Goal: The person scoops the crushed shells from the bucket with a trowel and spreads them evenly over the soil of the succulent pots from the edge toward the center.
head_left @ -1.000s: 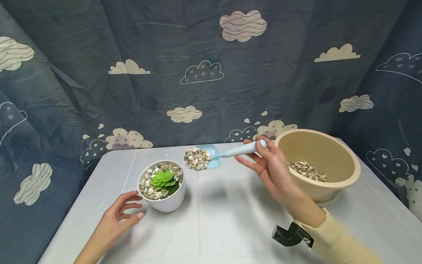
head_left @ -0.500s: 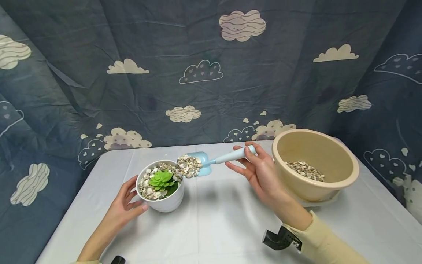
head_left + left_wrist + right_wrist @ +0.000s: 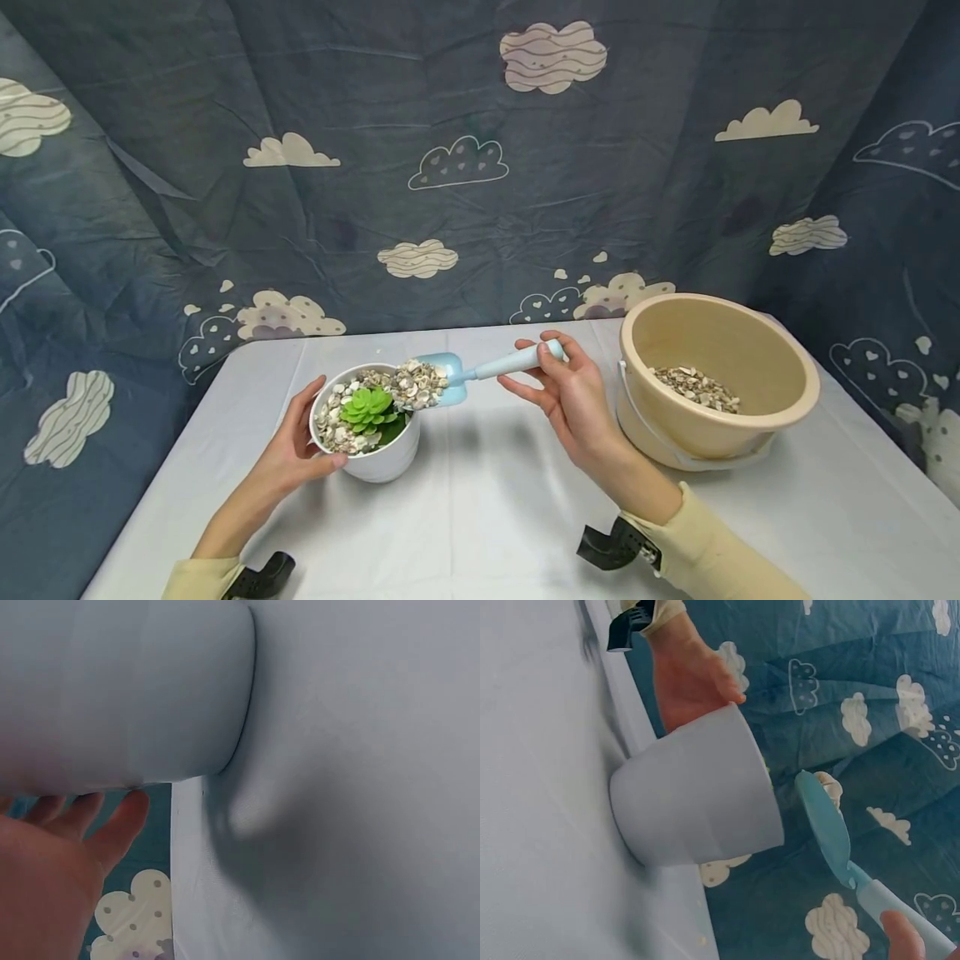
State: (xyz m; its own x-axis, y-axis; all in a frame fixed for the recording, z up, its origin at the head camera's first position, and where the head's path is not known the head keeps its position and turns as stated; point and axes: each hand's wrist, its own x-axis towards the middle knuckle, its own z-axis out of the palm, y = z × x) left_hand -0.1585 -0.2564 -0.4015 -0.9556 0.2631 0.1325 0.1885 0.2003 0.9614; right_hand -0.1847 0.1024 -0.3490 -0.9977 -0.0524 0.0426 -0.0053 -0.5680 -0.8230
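A white flowerpot (image 3: 382, 467) holds a green succulent (image 3: 367, 410) set in pale shell-like gravel. My left hand (image 3: 281, 458) holds the pot from its left side, thumb at the front rim and fingers along the far side; in the left wrist view, fingertips (image 3: 133, 814) meet the pot's wall. With my right hand (image 3: 573, 408) I grip a light blue trowel (image 3: 453, 379) by its handle. Its blade carries a heap of the same gravel (image 3: 418, 386) and overlaps the pot's right rim. The right wrist view has the blade (image 3: 826, 821) just off the pot's mouth.
On the right of the table stands a beige bucket (image 3: 697, 437) with a pale bail handle hanging at its front. More gravel (image 3: 693, 388) lies inside it. A dark curtain (image 3: 450, 92) with cloud prints hangs behind the white-covered table (image 3: 510, 517).
The loaded trowel has moved left from beside the pot to over its right rim. My left hand has come up from near the pot and closed around its side.
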